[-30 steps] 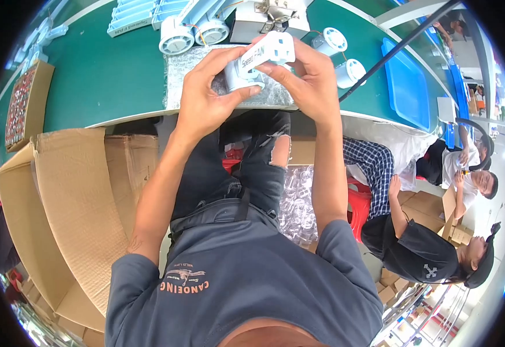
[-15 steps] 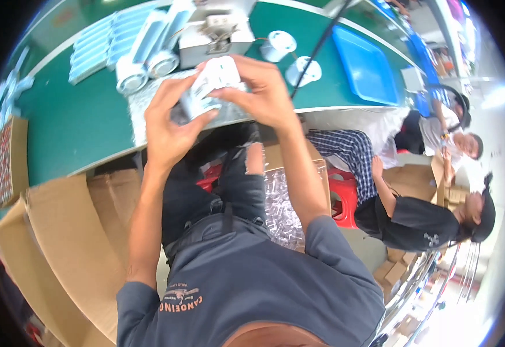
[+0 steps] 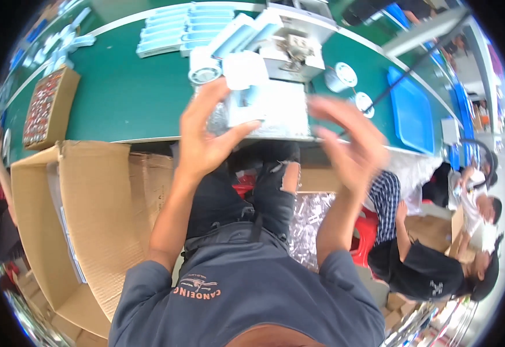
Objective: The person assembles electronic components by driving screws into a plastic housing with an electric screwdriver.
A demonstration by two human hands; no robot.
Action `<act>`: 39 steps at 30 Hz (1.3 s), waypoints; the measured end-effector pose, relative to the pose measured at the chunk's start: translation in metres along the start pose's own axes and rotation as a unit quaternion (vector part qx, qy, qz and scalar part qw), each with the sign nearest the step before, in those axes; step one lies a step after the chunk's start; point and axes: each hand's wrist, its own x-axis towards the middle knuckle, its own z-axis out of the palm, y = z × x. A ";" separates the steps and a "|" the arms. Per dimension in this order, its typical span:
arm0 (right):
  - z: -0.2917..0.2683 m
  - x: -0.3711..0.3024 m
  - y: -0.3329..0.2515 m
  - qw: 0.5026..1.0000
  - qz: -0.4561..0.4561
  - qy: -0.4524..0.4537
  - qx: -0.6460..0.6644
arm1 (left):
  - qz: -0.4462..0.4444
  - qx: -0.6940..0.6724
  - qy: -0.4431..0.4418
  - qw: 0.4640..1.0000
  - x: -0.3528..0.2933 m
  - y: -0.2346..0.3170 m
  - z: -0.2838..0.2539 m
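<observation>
My left hand [image 3: 209, 130] has its thumb and fingers around a white plastic fitting [image 3: 245, 70], which has a rounded top and a squarish lower part. The fitting is held above the clear plastic wrap [image 3: 290, 118] at the bench's near edge; glare hides its details. To the right, my right hand [image 3: 353, 141] is apart from it, blurred, with thumb and fingers spread and nothing visible between them. Behind the hands stands a pale box-shaped fixture [image 3: 290, 61] with a metal clamp on top. A white round-ended lamp-like part [image 3: 204, 66] lies just beyond the fitting.
Pale blue long pieces [image 3: 189, 29] are stacked on the green bench [image 3: 119, 92]. On the right are white round cups [image 3: 340, 77] and a blue tray [image 3: 411, 110]. A carton of small parts [image 3: 61, 110] stands left, above an open cardboard box [image 3: 90, 208]. A co-worker [image 3: 426, 260] sits at right.
My right hand has let go of the white fitting and moved away to the right. My left hand keeps hold of it. The view has shifted leftward.
</observation>
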 end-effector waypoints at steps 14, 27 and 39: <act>-0.051 -0.062 0.147 0.950 0.267 0.161 0.019 | -0.059 0.152 -0.060 0.985 0.052 -0.053 -0.105; -0.057 -0.072 0.107 0.857 0.196 0.376 0.293 | -0.041 0.396 0.041 0.917 0.064 -0.138 -0.178; 0.001 -0.046 -0.005 0.969 0.096 -0.024 0.228 | -0.033 0.095 -0.040 0.994 0.003 0.036 -0.006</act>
